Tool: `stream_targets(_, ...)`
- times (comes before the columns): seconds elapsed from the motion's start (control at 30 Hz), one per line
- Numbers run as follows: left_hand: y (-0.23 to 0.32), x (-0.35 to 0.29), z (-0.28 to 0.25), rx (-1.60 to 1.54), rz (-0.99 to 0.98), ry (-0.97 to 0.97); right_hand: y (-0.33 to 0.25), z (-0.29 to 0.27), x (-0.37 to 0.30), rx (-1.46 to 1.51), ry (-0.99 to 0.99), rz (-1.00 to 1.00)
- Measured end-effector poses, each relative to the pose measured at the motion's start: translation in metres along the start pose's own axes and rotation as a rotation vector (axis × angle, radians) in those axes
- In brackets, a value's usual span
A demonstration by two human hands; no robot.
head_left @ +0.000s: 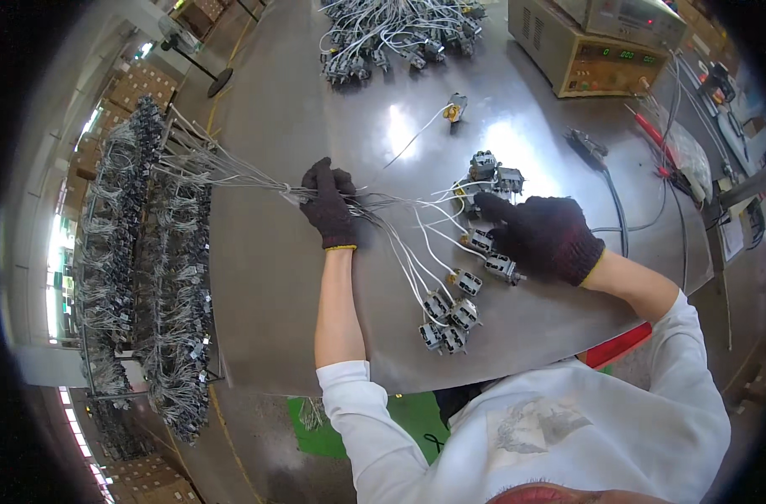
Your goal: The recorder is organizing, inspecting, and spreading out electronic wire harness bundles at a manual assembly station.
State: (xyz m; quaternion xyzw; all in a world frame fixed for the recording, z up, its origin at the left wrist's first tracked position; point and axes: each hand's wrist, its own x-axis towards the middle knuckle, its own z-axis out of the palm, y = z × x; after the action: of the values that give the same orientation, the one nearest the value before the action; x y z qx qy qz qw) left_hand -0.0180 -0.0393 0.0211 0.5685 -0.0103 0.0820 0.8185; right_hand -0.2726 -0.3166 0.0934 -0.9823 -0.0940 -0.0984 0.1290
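Observation:
My left hand (327,202), in a dark knitted glove, is closed round a bundle of white wires (257,179) above the metal table. The wires' loose ends stick out to the left. On the right they fan out to several small grey block-shaped parts (465,313) lying on the table. My right hand (547,235), gloved alike, reaches over the upper parts with its fingers stretched out and apart, close to or touching them. Its palm side is hidden. One separate wired part (454,107) with a yellowish face lies farther away.
A heap of similar wired parts (400,38) covers the table's far end. At far right stands a bench instrument (605,67) with a lit display. A grey cable with a dark connector (588,147) and red-handled leads (652,139) lie nearby. Racks of hanging wired parts (177,294) stand left.

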Motion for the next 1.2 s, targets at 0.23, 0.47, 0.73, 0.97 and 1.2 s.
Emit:
stream_targets(0.23, 0.003, -0.003, 0.001, -0.011, 0.020, -0.008, -0.010, 0.004, 0.014, -0.064, -0.003, 0.136)
stream_targets(0.47, 0.004, -0.003, 0.001, 0.062, 0.019, -0.013, 0.036, 0.002, 0.055, 0.041, -0.342, 0.144)
stream_targets(0.73, 0.001, -0.002, -0.002, 0.096, 0.045, -0.030, 0.039, 0.013, 0.094, 0.019, -0.317, 0.116)
stream_targets(0.97, 0.000, -0.001, -0.005, 0.061, 0.015, -0.042, 0.039, 0.022, 0.080, 0.059, -0.035, -0.128)
stream_targets(1.2, 0.000, -0.001, -0.004, 0.131, 0.001, -0.030, 0.051, 0.003, 0.066, 0.082, -0.195, -0.329)
